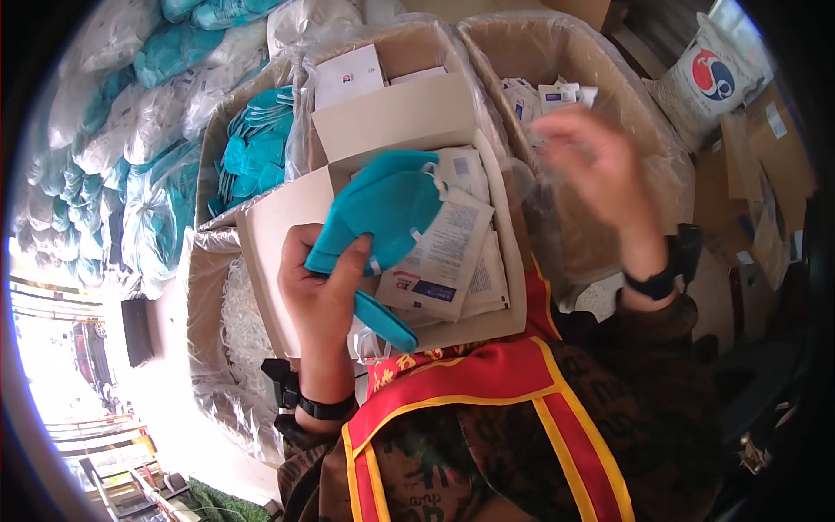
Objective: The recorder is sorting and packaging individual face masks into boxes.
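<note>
My left hand (315, 291) is closed around teal cup-shaped face masks (387, 213), thumb on top and fingers beneath. Another teal mask (385, 322) shows its folded edge just below that hand; whether the hand grips it too is hidden. Under the masks is an open white box (287, 248), its flaps spread, with several white printed packets (444, 252) lying inside. My right hand (600, 161) is raised to the right, blurred by motion, over a plastic-lined carton. Nearest to it are small white packets (557, 94) in that carton. Its fingers are too smeared to read.
Loose teal masks (257, 152) fill a lined carton at left. A carton behind holds closed white boxes (350, 76). White cords (243, 322) lie in a carton at lower left. Bagged masks (165, 122) are piled far left; a white sack (709, 83) stands far right.
</note>
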Tool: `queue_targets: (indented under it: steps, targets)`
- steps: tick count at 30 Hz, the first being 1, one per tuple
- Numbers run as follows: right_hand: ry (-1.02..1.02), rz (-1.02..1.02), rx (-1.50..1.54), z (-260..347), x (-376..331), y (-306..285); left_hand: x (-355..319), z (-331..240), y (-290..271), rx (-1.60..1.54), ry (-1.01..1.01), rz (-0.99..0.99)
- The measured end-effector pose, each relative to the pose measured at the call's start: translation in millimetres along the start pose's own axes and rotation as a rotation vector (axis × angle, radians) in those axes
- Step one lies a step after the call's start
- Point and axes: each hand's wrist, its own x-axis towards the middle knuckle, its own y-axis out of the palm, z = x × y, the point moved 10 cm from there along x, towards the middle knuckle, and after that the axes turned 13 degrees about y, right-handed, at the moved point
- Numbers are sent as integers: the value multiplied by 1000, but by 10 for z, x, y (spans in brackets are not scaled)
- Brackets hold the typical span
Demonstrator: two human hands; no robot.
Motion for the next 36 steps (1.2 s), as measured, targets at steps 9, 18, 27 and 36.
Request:
queue_targets:
  steps: [9,18,27,36]
  targets:
    - [-257,159,-25,625,13,807,-91,-84,-8,-217,-47,94]
    - [99,513,9,144,-372,1044,98,175,-710,-129,-64,-158]
    - [-395,191,8,1190,-140,932,-4,-13,-165,-328,-31,165]
    - [-382,205,-118,1288,-215,1265,-25,330,-296,-641,-220,-123]
